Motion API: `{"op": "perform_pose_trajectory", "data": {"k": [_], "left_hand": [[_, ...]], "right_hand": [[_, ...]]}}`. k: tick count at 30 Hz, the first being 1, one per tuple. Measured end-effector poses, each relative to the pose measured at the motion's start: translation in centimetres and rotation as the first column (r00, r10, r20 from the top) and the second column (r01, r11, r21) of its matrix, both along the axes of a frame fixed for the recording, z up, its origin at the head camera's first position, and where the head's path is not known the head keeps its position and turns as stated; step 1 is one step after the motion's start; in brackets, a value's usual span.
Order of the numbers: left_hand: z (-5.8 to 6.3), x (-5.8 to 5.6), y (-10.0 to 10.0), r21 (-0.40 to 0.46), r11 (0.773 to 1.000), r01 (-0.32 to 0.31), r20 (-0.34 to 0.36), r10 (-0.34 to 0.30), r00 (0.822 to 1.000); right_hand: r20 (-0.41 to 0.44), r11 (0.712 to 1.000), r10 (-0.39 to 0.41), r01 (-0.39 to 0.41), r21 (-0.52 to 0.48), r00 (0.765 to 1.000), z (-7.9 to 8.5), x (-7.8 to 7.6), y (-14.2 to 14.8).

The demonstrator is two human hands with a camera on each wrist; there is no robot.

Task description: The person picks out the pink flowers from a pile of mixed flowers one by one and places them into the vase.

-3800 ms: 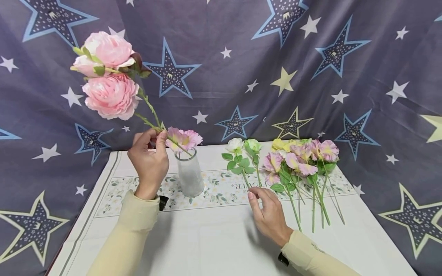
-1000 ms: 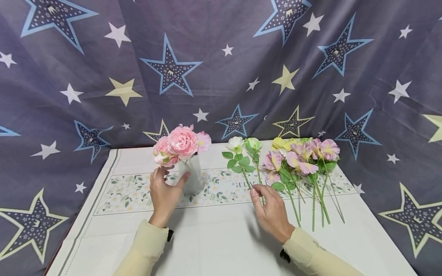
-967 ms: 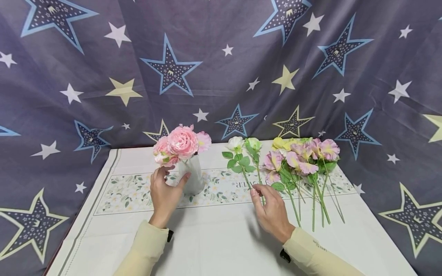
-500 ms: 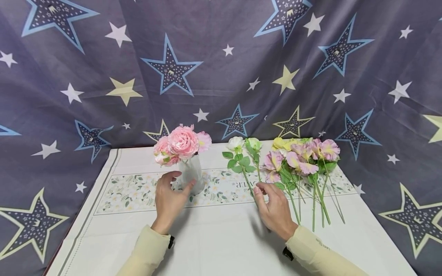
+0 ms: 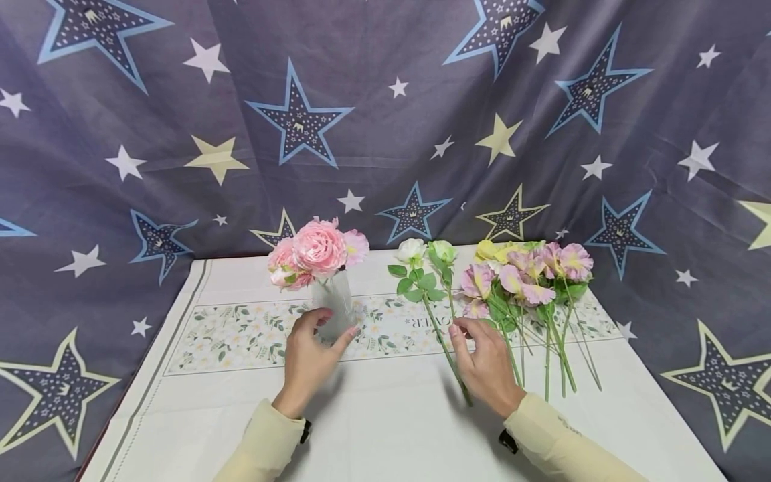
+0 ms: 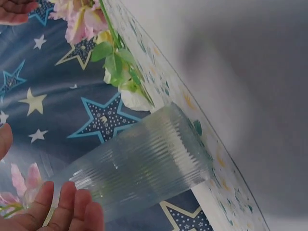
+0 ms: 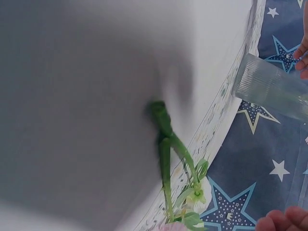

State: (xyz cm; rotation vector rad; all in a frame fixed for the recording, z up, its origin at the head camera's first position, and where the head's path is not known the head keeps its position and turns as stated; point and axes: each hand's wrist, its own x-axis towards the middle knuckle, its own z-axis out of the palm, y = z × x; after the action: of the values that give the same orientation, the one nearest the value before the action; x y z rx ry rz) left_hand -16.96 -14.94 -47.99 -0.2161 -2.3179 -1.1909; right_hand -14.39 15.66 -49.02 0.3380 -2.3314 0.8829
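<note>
A clear ribbed vase (image 5: 333, 299) stands upright on the table, holding pink peonies (image 5: 320, 248) and a paler pink-lilac flower (image 5: 357, 247). My left hand (image 5: 312, 363) hovers in front of it, thumb and fingers apart and holding nothing. In the left wrist view the fingers (image 6: 67, 204) overlap the vase (image 6: 139, 161); contact is unclear. My right hand (image 5: 486, 367) is just right of the white rose (image 5: 411, 251), beside its long green stem. Its fingers are loosely bent with nothing between them. A pale green rose (image 5: 442, 252) lies next to the white one.
Several pink-lilac flowers (image 5: 523, 284) with yellow ones (image 5: 494, 252) lie in a bunch at the right, stems pointing toward me. A floral printed strip (image 5: 229, 338) crosses the white tablecloth (image 5: 373, 422). A star-patterned curtain (image 5: 385, 140) hangs behind.
The peonies, earlier held up in my left hand, now stand in the vase. That hand has let go and drawn down toward me. My right hand has shifted slightly right, off the stem.
</note>
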Motion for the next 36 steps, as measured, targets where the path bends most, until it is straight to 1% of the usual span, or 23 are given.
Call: {"op": "perform_pose_trajectory", "data": {"k": [4,11,16,22,29,36], "left_hand": [[-0.3,0.2,0.5,-0.011,1.000,0.016,0.020,-0.016,1.000],[-0.7,0.7,1.4,-0.023,0.999,0.037,0.078,-0.035,0.996],[-1.0,0.9,1.9,-0.044,0.997,0.058,0.083,-0.054,0.995],[-1.6,0.9,2.5,-0.065,0.994,0.085,0.114,-0.077,0.990],[-1.8,1.1,2.8,-0.063,0.991,0.114,0.128,-0.106,0.986],[-1.8,1.1,3.1,-0.068,0.991,0.119,0.118,-0.111,0.987]], "right_hand": [[0.003,1.000,-0.012,0.012,-0.001,1.000,0.0,0.0,0.4],[0.020,0.999,-0.043,0.042,0.011,0.999,0.0,-0.1,1.1],[0.038,0.998,-0.064,0.063,0.028,0.997,0.0,-0.3,1.7],[0.059,0.993,-0.107,0.103,0.056,0.993,0.0,-0.7,2.7],[0.054,0.985,-0.154,0.149,0.085,0.987,0.1,-1.4,4.1],[0.140,0.974,-0.200,0.182,0.136,0.970,0.5,-2.1,6.2]]}}
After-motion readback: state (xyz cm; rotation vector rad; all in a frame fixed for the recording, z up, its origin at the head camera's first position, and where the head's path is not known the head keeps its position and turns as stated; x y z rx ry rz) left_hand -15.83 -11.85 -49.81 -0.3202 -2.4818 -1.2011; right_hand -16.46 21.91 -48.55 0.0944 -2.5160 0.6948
